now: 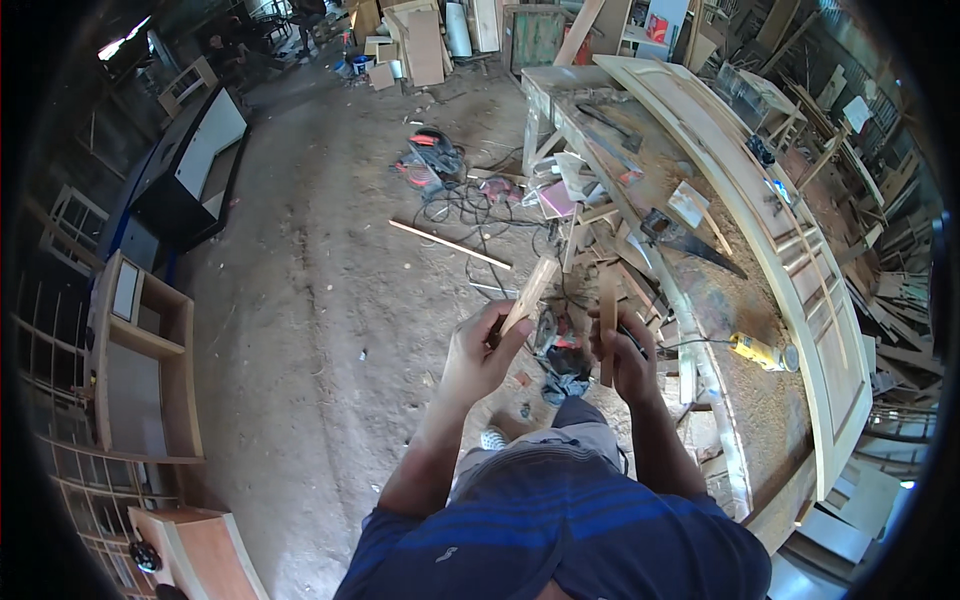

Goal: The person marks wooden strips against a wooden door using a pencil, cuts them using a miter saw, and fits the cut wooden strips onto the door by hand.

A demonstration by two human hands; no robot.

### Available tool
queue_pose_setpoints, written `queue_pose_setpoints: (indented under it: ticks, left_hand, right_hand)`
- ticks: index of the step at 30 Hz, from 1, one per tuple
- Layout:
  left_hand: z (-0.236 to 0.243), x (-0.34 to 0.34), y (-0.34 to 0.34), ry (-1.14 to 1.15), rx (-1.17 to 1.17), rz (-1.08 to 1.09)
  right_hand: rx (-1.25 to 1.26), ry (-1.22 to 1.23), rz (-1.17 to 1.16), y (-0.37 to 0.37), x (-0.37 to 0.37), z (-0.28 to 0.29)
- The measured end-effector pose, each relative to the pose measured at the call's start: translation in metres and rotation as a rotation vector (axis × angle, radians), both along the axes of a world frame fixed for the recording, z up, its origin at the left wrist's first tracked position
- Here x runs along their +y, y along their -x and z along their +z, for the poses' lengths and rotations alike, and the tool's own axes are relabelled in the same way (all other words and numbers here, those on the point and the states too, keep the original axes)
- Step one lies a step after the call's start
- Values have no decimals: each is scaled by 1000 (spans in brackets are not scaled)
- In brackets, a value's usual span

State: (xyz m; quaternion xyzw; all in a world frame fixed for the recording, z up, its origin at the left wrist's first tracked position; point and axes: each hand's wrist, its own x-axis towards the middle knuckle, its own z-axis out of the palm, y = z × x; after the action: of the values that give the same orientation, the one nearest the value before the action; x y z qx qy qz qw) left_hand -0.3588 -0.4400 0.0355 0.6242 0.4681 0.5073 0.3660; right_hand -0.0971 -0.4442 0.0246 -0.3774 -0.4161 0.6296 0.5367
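Note:
My left hand [487, 355] is closed around a short, pale piece of wood [532, 292], held angled up and away from me. To its right, apart from it, my right hand [628, 355] grips a narrow upright wooden strip [607, 305] along with a slim dark object [632, 340] that I cannot make out clearly. Below and beyond my hands, a red-and-black power tool [560, 332] lies on the floor among cables and offcuts, partly hidden.
At my right stands a long workbench [685, 300] with sawdust, a saw [700, 245], a yellow can [755, 350] and a panelled door [840, 380]. More power tools [430, 160] and a batten [450, 243] lie ahead. Cabinets [150, 395] line the left. People [305, 20] are at the back.

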Motion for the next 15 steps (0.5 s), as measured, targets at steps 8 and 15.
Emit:
queue_pose_setpoints:
  ticks: [8, 15]
  left_hand:
    - [5, 14, 118, 38, 165, 103]
    - [2, 94, 234, 7, 345, 224]
  right_hand:
    - [-398, -400, 100, 151, 88, 35]
    - [-383, -308, 363, 264, 206, 3]
